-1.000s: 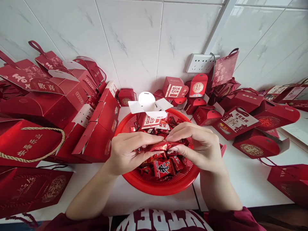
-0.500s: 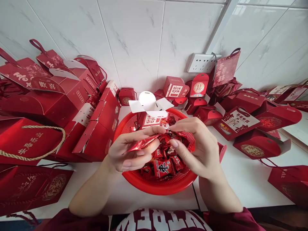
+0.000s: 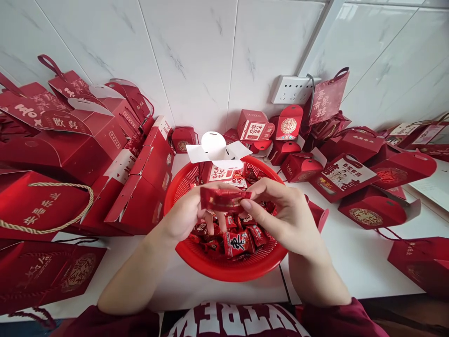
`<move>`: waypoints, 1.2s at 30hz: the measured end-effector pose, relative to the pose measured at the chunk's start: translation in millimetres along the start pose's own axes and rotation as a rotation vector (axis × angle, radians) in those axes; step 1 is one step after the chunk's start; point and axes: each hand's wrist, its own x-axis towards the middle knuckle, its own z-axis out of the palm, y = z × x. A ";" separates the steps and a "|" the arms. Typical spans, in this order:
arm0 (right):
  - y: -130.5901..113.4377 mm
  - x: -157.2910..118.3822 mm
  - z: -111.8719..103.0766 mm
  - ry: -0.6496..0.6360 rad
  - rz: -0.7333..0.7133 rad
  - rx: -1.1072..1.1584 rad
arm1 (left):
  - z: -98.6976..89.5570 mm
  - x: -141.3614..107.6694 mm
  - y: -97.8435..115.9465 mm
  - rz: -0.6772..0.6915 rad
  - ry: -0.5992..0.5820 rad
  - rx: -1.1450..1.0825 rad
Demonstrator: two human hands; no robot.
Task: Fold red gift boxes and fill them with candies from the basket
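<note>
So, the red candy packet (image 3: 225, 200) is up over the red plastic basket (image 3: 231, 275), its right end pinched between thumb and index of the right hand (image 3: 293, 222). Left hand (image 3: 184, 213) sits at the other end, fingertips poking out below; can't tell how it's gripping. Wrapped candies (image 3: 239, 243) underneath are partly blocked, and a white-flapped gift box (image 3: 220, 173) stands open just beyond.

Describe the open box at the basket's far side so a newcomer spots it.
On the white counter, find the round red basket. At its far side, beyond the wrapped sweets, is a small box with a red-and-white front. Its white flaps fan out like petals, unlike the boxes behind.
</note>
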 end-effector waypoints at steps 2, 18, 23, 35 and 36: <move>0.4 0.9 -2.6 0.005 0.094 0.112 | -4.4 -2.1 3.0 0.093 0.062 0.079; 1.7 6.6 -8.9 -0.067 0.254 0.405 | -6.7 -7.8 1.6 0.141 0.059 0.321; 2.2 7.0 -9.1 -0.038 0.231 0.309 | -7.4 -6.9 1.8 0.135 0.061 0.291; 3.1 5.2 -3.1 0.057 0.011 0.117 | 3.1 0.6 1.2 0.194 0.244 0.345; 3.2 5.1 -1.0 0.057 -0.019 0.069 | 5.0 1.2 -0.1 0.213 0.228 0.370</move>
